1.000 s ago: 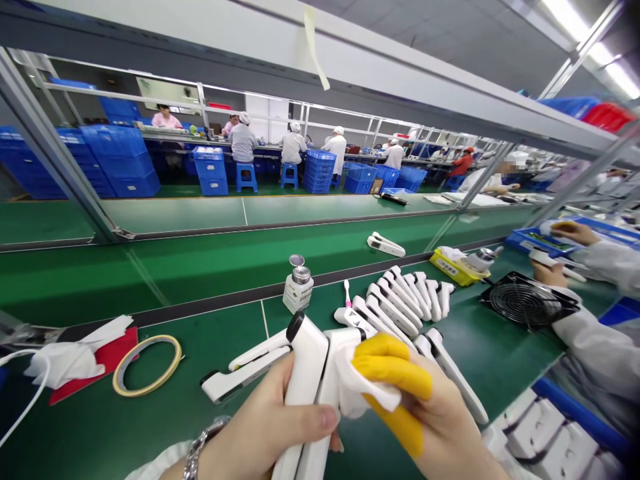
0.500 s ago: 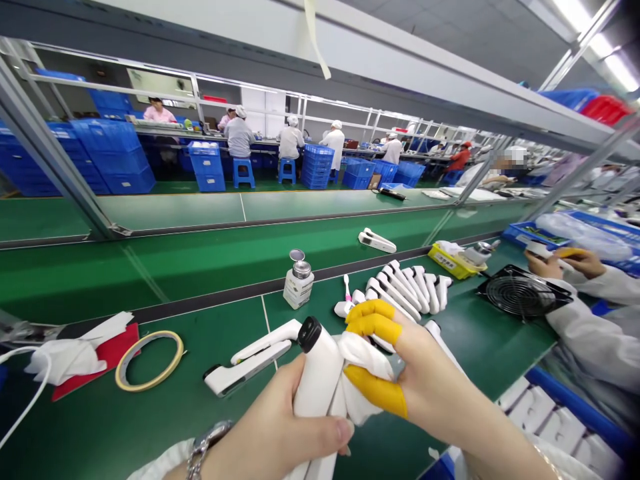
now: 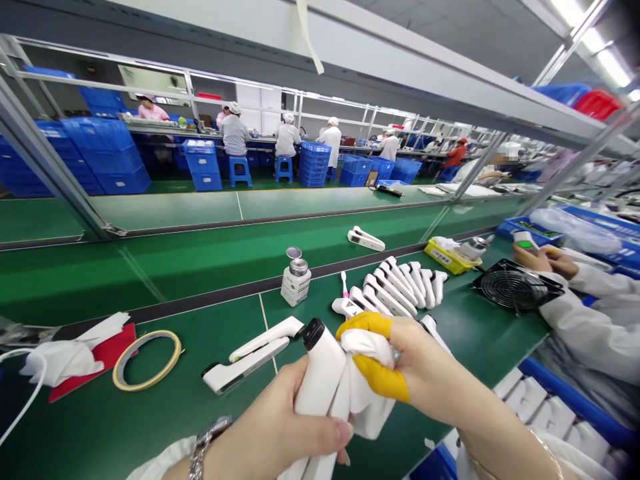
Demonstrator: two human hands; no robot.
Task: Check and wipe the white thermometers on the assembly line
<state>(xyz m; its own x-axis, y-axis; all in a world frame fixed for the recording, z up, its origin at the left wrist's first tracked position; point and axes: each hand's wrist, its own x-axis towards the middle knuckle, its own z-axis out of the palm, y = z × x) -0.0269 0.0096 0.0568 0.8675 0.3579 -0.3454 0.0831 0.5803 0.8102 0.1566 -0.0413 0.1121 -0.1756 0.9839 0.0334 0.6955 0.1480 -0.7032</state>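
Note:
My left hand [image 3: 287, 417] is wrapped round a white handheld thermometer [image 3: 323, 373] with a black sensor tip, held upright and slightly tilted. In my right hand [image 3: 400, 360], whose fingers wear yellow finger cots, a crumpled white cloth [image 3: 367, 393] is pinched against the side of the thermometer. Two more white thermometers [image 3: 245, 367] lie on the bench left of my hands. A row of several white thermometers [image 3: 400, 283] lies beyond my right hand, beside a pink-and-white toothbrush [image 3: 345, 283].
A white dispenser bottle [image 3: 296, 283] with its lid up stands ahead. Left lie a tape roll [image 3: 117, 370] and white cloth on a red sheet [image 3: 93, 373]. One thermometer [image 3: 367, 239] is on the green belt. Right are a yellow tray [image 3: 445, 260], a black fan [image 3: 515, 288] and a co-worker's hands [image 3: 533, 257].
My right fingers have closed in on the cloth, which hangs lower now against the thermometer. The co-worker's held device now shows a green screen. The view has shifted slightly.

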